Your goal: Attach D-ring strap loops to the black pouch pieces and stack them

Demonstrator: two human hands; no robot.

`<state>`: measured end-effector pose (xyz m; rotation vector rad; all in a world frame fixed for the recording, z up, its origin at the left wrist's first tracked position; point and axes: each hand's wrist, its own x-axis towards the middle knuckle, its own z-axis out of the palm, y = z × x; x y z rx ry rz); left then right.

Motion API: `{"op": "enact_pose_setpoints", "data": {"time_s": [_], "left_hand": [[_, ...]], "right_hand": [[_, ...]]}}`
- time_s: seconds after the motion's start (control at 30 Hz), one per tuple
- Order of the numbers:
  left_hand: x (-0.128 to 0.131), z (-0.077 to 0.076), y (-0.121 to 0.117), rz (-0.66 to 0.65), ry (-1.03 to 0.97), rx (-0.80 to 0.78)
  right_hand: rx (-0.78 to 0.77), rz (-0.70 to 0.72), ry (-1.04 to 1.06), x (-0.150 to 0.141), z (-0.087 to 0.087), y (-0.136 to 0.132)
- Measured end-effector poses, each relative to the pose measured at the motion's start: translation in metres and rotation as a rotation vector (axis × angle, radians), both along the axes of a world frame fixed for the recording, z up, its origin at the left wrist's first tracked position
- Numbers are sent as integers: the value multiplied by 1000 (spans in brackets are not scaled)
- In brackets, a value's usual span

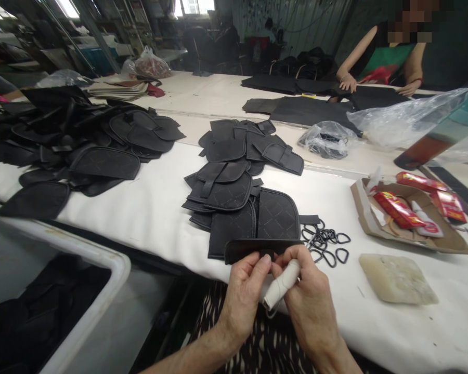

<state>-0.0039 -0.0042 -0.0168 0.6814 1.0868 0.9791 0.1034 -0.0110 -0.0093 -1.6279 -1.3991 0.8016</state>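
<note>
My left hand (pixel 247 283) has its thumb and fingers closed on the near edge of a black leather piece (pixel 261 249), which is tilted up at the table's front edge. My right hand (pixel 310 288) is closed at the same edge, close to the left fingertips. A white, tube-like wrapped thing (pixel 283 284) with a thin cord at its lower end lies along the right fingers. What the right fingertips pinch is hidden. Just beyond lie stacked black leather flaps (pixel 278 213) with stitched edges. Black D-rings (pixel 329 258) are scattered right of the piece.
A cardboard tray (pixel 359 208) with red boxes and a white tube stands at right, behind a yellowish block (pixel 398 279). A bottle (pixel 432 135) leans beyond. More black pieces (pixel 105 163) are heaped left, above a white bin (pixel 119 262). Another person (pixel 390 57) works across the table.
</note>
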Motion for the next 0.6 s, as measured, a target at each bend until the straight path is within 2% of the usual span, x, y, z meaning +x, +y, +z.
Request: {"op": "enact_pose_setpoints", "data": {"time_s": [0.27, 0.37, 0.43, 0.47, 0.6], "left_hand": [[-3, 0, 3, 28, 19, 12], [-4, 3, 6, 17, -60, 3], [-5, 7, 7, -5, -119, -6], [-6, 8, 8, -15, -142, -13], [-11, 12, 10, -51, -162, -58]], "right_hand": [[35, 42, -50, 1, 5, -5], [207, -24, -118, 9, 13, -7], [344, -86, -149, 17, 15, -1], [356, -77, -129, 21, 15, 5], [74, 95, 242, 31, 7, 33]]}}
